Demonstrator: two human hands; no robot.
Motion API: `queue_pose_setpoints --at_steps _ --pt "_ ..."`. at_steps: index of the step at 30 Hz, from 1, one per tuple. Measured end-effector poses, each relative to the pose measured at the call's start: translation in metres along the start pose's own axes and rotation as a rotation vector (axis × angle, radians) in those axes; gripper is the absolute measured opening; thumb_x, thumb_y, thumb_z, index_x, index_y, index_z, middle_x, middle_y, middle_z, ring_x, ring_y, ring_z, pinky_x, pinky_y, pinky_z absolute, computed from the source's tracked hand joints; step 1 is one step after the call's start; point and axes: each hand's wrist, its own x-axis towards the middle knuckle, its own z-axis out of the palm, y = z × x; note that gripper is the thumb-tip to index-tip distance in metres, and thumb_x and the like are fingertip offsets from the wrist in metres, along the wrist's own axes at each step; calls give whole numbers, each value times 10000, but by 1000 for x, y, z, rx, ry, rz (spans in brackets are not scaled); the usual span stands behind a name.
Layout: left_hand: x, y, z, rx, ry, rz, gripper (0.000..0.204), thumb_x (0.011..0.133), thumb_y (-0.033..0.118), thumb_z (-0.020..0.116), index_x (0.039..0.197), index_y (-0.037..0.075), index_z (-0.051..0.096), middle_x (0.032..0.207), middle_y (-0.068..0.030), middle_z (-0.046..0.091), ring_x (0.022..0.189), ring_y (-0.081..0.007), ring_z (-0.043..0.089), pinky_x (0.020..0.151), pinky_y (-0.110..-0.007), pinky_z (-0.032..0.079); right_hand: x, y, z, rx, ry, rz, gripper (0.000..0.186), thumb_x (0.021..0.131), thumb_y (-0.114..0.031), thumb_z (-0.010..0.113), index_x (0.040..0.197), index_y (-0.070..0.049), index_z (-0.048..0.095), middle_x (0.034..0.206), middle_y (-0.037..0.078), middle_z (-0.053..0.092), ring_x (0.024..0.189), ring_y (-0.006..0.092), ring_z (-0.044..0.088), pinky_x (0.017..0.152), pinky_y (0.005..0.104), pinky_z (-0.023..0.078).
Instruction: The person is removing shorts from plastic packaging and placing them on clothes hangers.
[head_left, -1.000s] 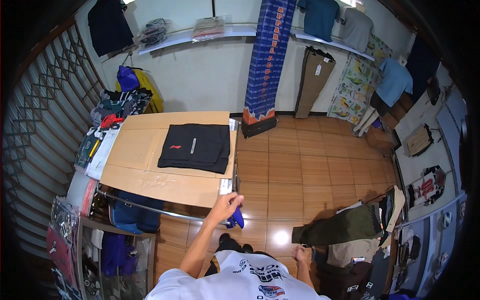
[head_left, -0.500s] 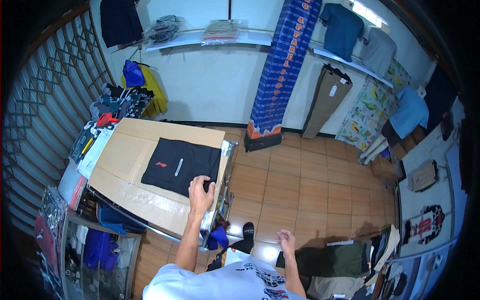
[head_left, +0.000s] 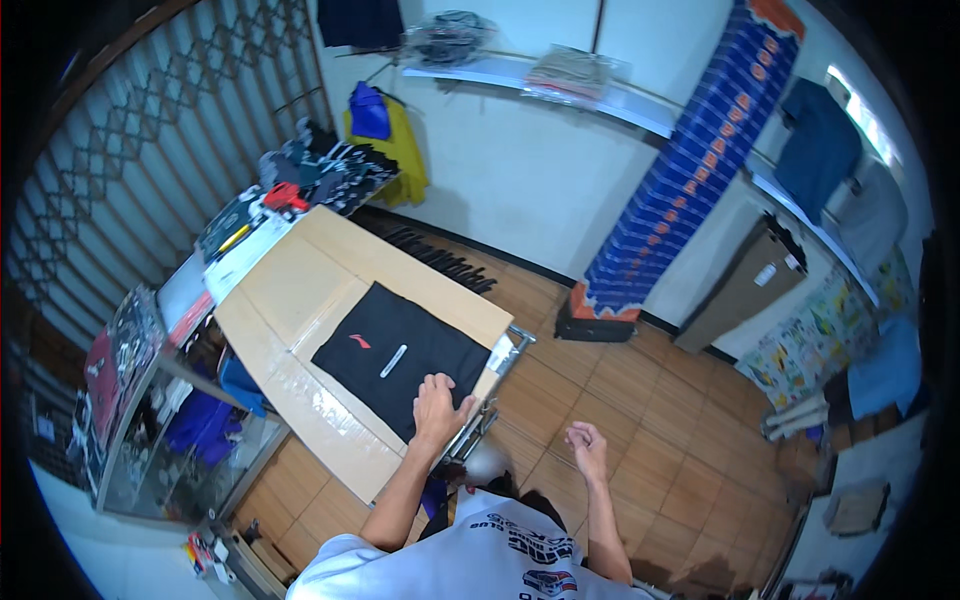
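A folded black garment (head_left: 400, 352) with a small red mark and a pale narrow strip lies flat on a cardboard sheet (head_left: 265, 300) that covers the table. My left hand (head_left: 438, 410) rests on the garment's near right part, fingers bent and thumb apart, gripping nothing that I can see. To the right of the table, my right hand (head_left: 588, 450) hangs in the air over the tiled floor. Its fingers are curled in, and nothing shows between them.
A metal frame (head_left: 515, 348) sticks out at the table's right end. A glass display case (head_left: 200, 430) stands at the left, near a folding gate (head_left: 150, 130). Red and yellow tools and dark clothes lie at the table's far end. A blue column (head_left: 680, 170) stands beyond.
The view has swung, so the table and column appear further right. My left hand stays at the garment's near right part. My right hand's fingers look more curled.
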Motion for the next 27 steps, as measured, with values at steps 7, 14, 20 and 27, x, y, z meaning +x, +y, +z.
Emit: queue_pose_setpoints --at_steps 7,14,20,27 --pt "2 21 1 57 91 -85 489 795 428 743 1001 43 522 957 -150 522 918 -341 542 730 -456 435 98 -74 70 -32 -335 -166 234 943 -128 622 1143 -10 597 985 88 700 802 101 639 667 220 486" --pt "7 34 17 76 244 -273 397 820 400 720 952 59 565 935 -122 535 896 -322 531 715 -449 405 172 -136 158 -80 -688 -343 245 933 -116 628 1119 41 602 942 108 697 820 149 665 698 263 532" --pt "8 66 21 -16 318 -585 497 814 353 732 1145 23 565 1108 -172 553 1064 -352 520 862 -472 412 197 -175 239 -163 -985 -511 209 919 -85 630 1096 24 633 1032 141 689 886 166 675 774 290 545" --pt "5 99 40 98 520 -881 758 807 397 735 1361 -19 427 1387 -381 320 1287 -490 355 1019 -584 300 187 -197 322 -257 -1168 -1067 305 849 -107 636 1149 -54 638 1243 177 618 1217 398 515 1046 441 393"
